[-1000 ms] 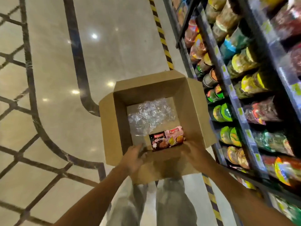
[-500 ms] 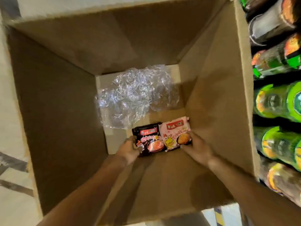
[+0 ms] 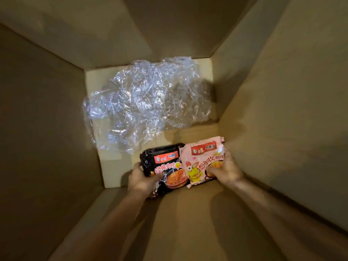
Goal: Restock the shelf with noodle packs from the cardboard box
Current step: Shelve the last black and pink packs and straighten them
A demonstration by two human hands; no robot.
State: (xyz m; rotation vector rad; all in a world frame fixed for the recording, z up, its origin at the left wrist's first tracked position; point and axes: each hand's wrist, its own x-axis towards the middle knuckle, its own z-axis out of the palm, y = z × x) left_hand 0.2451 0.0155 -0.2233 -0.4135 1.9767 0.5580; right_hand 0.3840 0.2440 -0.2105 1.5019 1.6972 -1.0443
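**A:** What are the hands doing?

**B:** Both bare hands reach down into a deep brown cardboard box (image 3: 56,129), seen from directly above. The left hand (image 3: 144,178) is curled around the lower left edge of a black plastic noodle pack with a red label and a picture of a bowl of orange noodles (image 3: 165,168). Its thumb presses on the printed front, and the other fingers wrap behind the pack. The right hand (image 3: 225,171) is clamped on the right side of a pale pink plastic noodle pack with a red label and a cartoon chicken (image 3: 199,162), thumb on the front and the rest behind.

**A:** Where are the packs?

**B:** Low in the box, near its bottom and against the near wall. They sit side by side, and the pink one's left edge overlaps the black one. I cannot tell whether they rest on the floor of the box or are lifted off it.

**A:** What is hard to see?

**B:** The fingers behind both packs are hidden. The black pack's lower corner is covered by the left hand, and the pink pack's right part by the right hand. The box rim is cut off on every side, and the walls are in shadow.

**A:** How many things are there?

**B:** Two hands, two noodle packs, one box, and one crumpled sheet of clear plastic film (image 3: 143,102) lying on the pale box floor beyond the packs.
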